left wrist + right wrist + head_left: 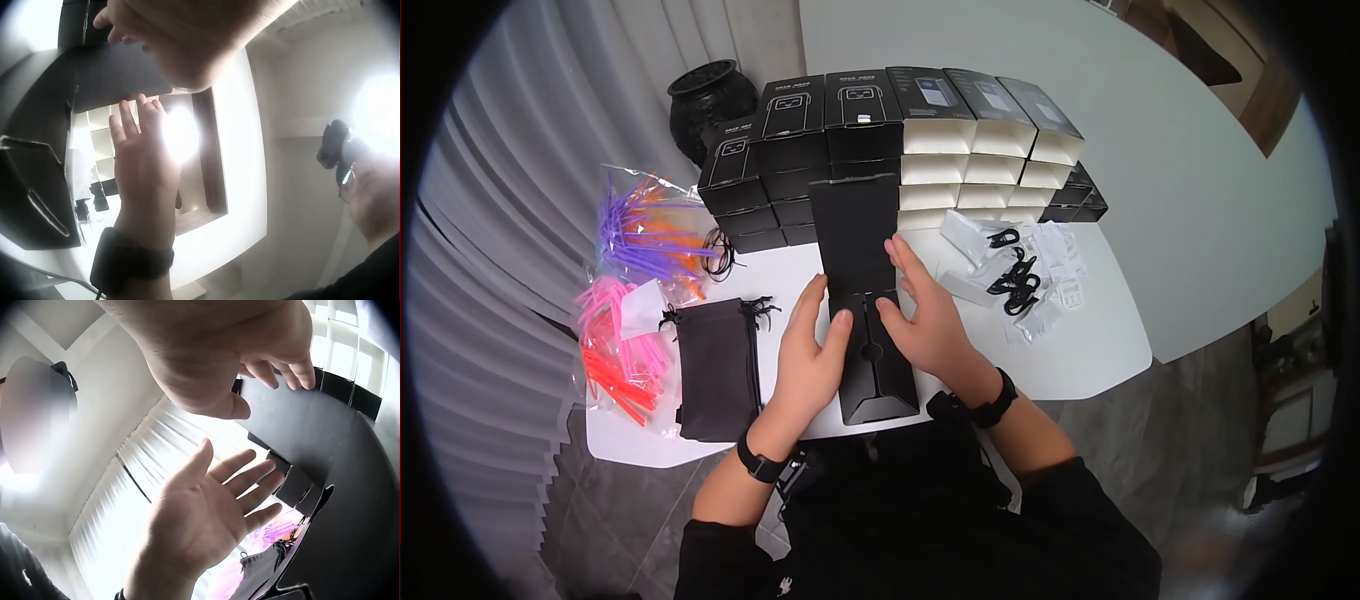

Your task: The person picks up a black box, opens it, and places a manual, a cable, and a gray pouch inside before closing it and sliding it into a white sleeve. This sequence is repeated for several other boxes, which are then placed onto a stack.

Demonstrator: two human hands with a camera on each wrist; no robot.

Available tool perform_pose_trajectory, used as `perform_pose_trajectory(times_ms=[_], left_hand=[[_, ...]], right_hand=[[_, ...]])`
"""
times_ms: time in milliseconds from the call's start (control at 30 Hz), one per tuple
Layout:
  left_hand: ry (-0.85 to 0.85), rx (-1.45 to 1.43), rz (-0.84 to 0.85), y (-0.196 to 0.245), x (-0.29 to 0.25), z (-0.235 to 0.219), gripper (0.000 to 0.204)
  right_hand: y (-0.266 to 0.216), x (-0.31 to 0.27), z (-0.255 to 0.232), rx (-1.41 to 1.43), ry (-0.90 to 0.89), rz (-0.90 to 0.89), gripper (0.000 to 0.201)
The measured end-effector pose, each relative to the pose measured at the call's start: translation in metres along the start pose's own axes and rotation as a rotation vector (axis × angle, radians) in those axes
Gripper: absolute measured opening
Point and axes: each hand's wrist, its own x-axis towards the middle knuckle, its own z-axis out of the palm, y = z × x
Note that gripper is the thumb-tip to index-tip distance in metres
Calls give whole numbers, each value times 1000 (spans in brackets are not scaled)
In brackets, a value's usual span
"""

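Observation:
A black cardboard box [882,385] stands in front of me at the table's near edge, its lid [855,235] tipped up and back. Two inner flaps meet along a middle seam with a round cutout. My left hand [808,352] is at the box's left side, fingers extended and thumb over the near flap. On the other side my right hand [928,325] has straight fingers at the lid's right edge and its thumb by the inner flap. In the right wrist view the left palm [203,519] faces the box with spread fingers. Neither hand grips anything.
Stacked black boxes [863,105] and white open-ended boxes [935,135] line the back. Black drawstring pouches [718,370] lie left, beside bags of purple and orange sticks [650,235] and pink and red ones [620,350]. Black coiled cables [1018,285] and clear packets [1055,250] lie right.

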Motion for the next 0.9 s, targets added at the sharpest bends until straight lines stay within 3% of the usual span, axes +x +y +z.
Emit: perform_pose_trajectory(times_ms=[167,300,433,700,900], left_hand=[[-46,128,64,-7,-33,-15,49],[-226,376,340,-13,-58,-20,44],[-372,502,320,-8,-55,-10,51],[-315,587,364,-11,-37,-7,57],[-116,508,309,-13,-43,-36,43]], right_hand=[[5,-34,-5,-263,-149,-202,41],[1,-67,-9,-459,-390,-162,39],[0,-72,-7,-550,-465,-103,42],[-3,-57,-9,-671,-409,-110,39],[0,-63,-41,-662,-291,-88,41]])
